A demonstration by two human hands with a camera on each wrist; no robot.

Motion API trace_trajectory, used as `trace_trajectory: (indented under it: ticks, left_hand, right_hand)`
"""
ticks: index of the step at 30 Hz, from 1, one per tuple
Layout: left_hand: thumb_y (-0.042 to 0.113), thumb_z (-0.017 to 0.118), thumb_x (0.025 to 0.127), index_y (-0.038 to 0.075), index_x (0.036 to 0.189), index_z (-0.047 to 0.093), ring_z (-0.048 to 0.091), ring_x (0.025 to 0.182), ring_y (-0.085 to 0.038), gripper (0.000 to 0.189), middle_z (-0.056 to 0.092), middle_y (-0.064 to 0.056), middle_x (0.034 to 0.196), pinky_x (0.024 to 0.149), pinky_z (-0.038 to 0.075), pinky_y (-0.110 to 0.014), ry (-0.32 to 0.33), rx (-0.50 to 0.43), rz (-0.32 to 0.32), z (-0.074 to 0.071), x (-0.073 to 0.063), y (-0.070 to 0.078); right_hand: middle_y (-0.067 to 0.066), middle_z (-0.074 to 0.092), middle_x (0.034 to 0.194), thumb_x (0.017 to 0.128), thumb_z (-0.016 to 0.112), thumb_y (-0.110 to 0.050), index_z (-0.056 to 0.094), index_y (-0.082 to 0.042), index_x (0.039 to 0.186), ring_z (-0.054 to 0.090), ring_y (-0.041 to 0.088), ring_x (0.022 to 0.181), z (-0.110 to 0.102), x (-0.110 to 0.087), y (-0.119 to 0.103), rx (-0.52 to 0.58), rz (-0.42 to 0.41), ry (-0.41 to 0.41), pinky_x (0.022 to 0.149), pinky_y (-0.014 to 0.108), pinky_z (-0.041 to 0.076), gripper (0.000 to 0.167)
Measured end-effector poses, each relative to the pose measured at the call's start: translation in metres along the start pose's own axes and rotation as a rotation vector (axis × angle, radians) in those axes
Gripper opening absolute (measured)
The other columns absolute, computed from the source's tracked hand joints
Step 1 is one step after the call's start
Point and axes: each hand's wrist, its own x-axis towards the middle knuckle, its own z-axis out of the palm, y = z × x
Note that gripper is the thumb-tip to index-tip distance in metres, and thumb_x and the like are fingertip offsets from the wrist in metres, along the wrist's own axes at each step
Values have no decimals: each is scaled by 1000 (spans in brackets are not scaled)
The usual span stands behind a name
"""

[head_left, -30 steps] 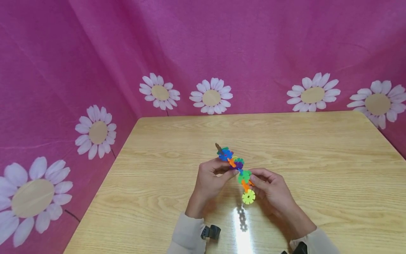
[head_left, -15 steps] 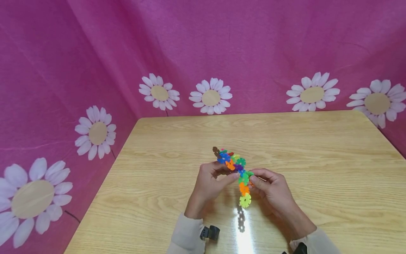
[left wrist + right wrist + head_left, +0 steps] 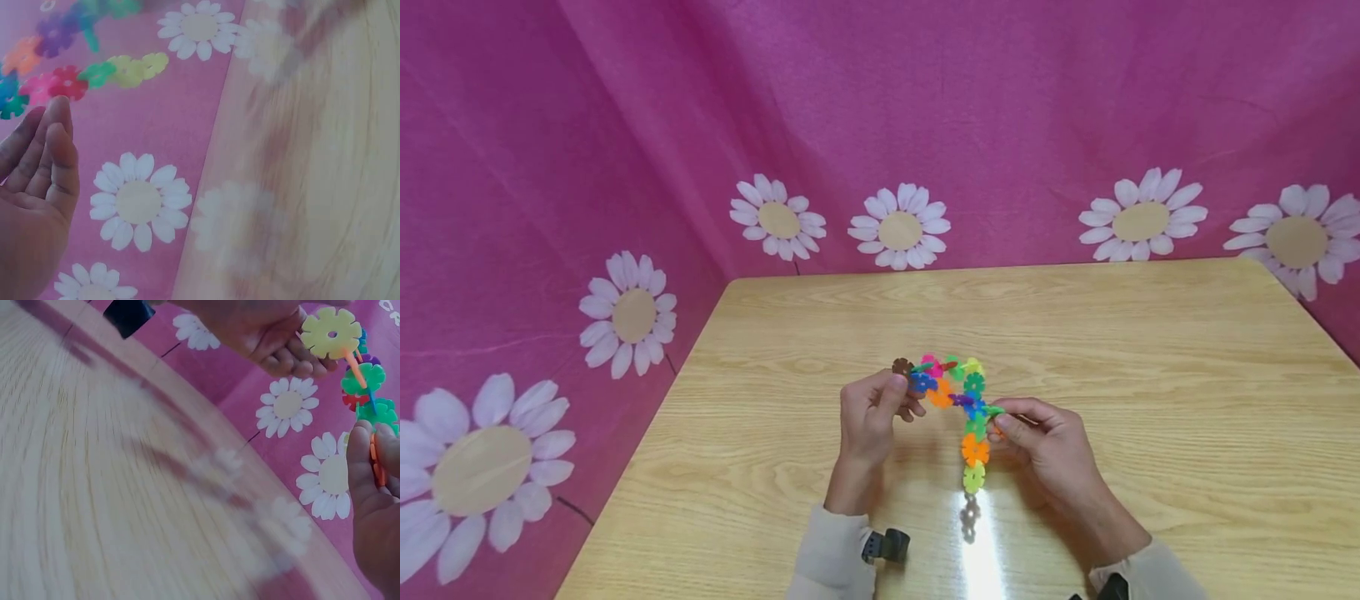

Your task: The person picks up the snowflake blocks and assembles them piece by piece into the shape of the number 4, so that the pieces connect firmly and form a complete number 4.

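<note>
A chain of interlocking flower-shaped plastic discs [image 3: 974, 451] is held up over the table in the head view, bent into a loop with a tail pointing down. My left hand [image 3: 865, 421] pinches its left end, thumb against the brown disc [image 3: 903, 367]. At the other side, my right hand [image 3: 1051, 446] pinches a green disc [image 3: 993, 410] between thumb and forefinger. A yellow disc [image 3: 973, 477] ends the hanging tail. From the right wrist, an orange disc [image 3: 376, 456] shows at the fingers, with green discs [image 3: 365, 379] above. The left wrist view has pink, red and yellow discs [image 3: 127, 70] beyond the fingers.
A wooden table [image 3: 1150, 350] lies under both hands, with glare near its front. Pink cloth [image 3: 1000, 108] printed with white daisies stands behind and to the left. A black strapped device [image 3: 887, 546] sits on the left wrist.
My left hand has let go of the chain's middle, moved left and taken its brown end. The chain has turned so its loop shows spread out; the right hand stays nearly in place.
</note>
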Motion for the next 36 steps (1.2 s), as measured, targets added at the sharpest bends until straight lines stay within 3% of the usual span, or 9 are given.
trace_trajectory:
  ticks: [4, 8, 12, 20, 26, 31, 36]
  left_hand:
    - [18, 57, 100, -7, 85, 72, 63, 52, -32, 32, 67, -20, 68, 46, 54, -32, 40, -7, -47, -5, -1, 2]
    - [12, 69, 96, -3, 90, 75, 63, 52, -31, 18, 67, -12, 66, 49, 55, -31, 37, 11, -101, -5, -2, 3]
    - [10, 71, 94, -4, 92, 75, 65, 55, -31, 15, 68, -13, 69, 53, 58, -34, 16, -39, -152, -4, -4, 4]
    - [4, 67, 96, -10, 103, 70, 71, 71, -25, 16, 70, -21, 86, 69, 60, -38, -32, -146, -226, -1, -8, 0]
    - [5, 63, 99, -11, 107, 68, 71, 75, -29, 18, 69, -22, 92, 72, 59, -39, -67, -167, -231, 3, -10, -3]
    - [1, 59, 100, -12, 113, 62, 71, 82, -29, 19, 67, -23, 96, 75, 59, -39, -85, -202, -285, 7, -13, -7]
    - [2, 57, 101, -8, 119, 57, 71, 85, -33, 21, 67, -22, 99, 76, 59, -42, -92, -172, -343, 11, -16, -12]
  right_hand:
    - [12, 73, 93, 94, 67, 1, 66, 15, 109, 71, 20, 80, -2, 1, 0, -129, -6, 27, 79, 40, 57, 20]
    - [16, 72, 94, 93, 68, 1, 64, 17, 111, 71, 23, 81, -5, 1, -1, -205, 0, 38, 79, 40, 57, 24]
    - [16, 72, 94, 92, 69, 2, 63, 18, 112, 71, 21, 81, -11, 1, -3, -234, -11, 20, 77, 38, 58, 27]
    - [22, 71, 101, 89, 70, 5, 61, 17, 113, 73, 26, 83, -26, 3, -6, -291, -71, -78, 71, 34, 59, 29]
    - [26, 69, 106, 89, 72, 0, 62, 15, 118, 72, 31, 88, -33, 3, -9, -325, -7, -112, 73, 33, 59, 34]
    - [23, 70, 106, 88, 75, -4, 66, 10, 115, 72, 26, 87, -39, 4, -14, -369, 36, -131, 74, 32, 58, 32]
    - [23, 71, 99, 86, 76, -2, 69, 9, 109, 71, 19, 80, -44, 5, -14, -405, 42, -161, 69, 28, 57, 27]
